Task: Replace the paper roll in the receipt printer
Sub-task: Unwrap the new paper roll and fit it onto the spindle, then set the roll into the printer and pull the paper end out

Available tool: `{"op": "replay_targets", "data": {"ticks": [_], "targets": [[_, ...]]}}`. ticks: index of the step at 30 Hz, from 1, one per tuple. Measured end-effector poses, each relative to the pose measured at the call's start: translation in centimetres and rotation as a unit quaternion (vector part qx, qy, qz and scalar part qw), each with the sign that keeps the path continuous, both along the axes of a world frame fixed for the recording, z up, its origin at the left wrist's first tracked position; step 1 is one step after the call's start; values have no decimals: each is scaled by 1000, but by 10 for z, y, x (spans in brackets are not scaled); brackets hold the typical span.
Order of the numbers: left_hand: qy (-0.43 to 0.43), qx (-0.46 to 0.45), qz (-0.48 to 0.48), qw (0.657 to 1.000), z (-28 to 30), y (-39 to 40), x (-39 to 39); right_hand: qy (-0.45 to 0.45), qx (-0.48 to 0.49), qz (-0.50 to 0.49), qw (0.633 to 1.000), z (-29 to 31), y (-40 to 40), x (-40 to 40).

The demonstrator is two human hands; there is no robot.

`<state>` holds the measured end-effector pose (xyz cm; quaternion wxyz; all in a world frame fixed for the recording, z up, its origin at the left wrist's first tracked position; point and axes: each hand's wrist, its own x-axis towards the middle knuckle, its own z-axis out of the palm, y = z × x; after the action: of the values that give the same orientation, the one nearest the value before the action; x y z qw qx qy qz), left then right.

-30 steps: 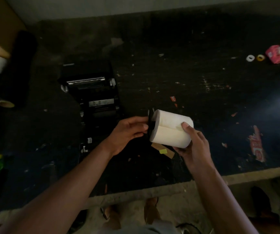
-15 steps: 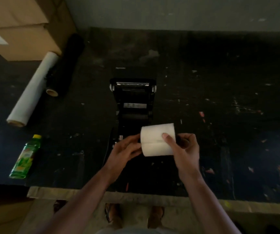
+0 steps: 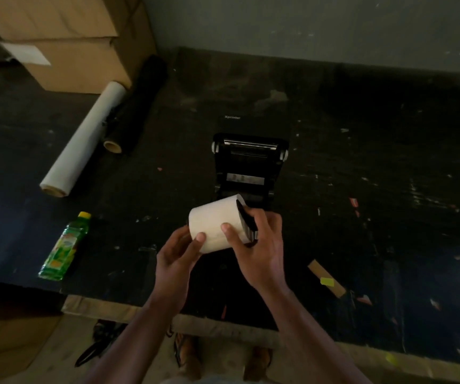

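A wide white roll of receipt paper [image 3: 217, 223] is held in both hands above the near part of an open black receipt printer [image 3: 249, 167], just in front of its raised lid. The roll is tilted, its right end higher and farther away, and a black plastic flange [image 3: 246, 220] is seen against that right end. The left hand [image 3: 177, 256] is cupped under the roll's lower left end, its thumb pressed on the paper's face and the fingers curled beneath. The right hand [image 3: 259, 245] is closed around the right end, thumb laid across the paper and fingers wrapped over the black flange. The printer is set on a dark, scuffed work table [image 3: 361, 189] flecked with scraps and pale marks; its paper bay is largely hidden behind the roll.

To the left of the printer, a long white roll of film on a cardboard core [image 3: 84, 139] is laid diagonally, with a black roll [image 3: 137, 106] just beside it. Brown cardboard boxes [image 3: 65, 42] are stacked at the far left corner. A small green drink bottle with a yellow cap [image 3: 64, 248] is lying near the table's front edge. A strip of brown cardboard with a yellow tag [image 3: 325, 278] is lying to the right of the hands.
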<state>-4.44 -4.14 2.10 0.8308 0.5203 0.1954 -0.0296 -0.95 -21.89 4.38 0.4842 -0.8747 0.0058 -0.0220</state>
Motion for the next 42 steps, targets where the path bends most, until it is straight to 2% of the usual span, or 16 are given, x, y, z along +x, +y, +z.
{"op": "replay_targets", "data": {"ticks": [5,10,14,22,32,42], "targets": [[-61,130,-15,990,-2,-6,26,17,12,-35,999,-8,-7,16],[-90,266,-15,960,-15,-16,64,55,55,-79,994,-21,-16,35],[-88,270,-33,958,-27,-24,88,74,46,-109,990,-33,-18,56],[-48,363,-62,929,-41,-29,115,99,22,-142,985,-55,-13,82],[-29,382,-85,920,-52,-22,122,119,-2,-149,982,-69,-3,88],[-18,451,-107,886,-62,-26,122,126,-51,-163,977,-68,-6,87]]}}
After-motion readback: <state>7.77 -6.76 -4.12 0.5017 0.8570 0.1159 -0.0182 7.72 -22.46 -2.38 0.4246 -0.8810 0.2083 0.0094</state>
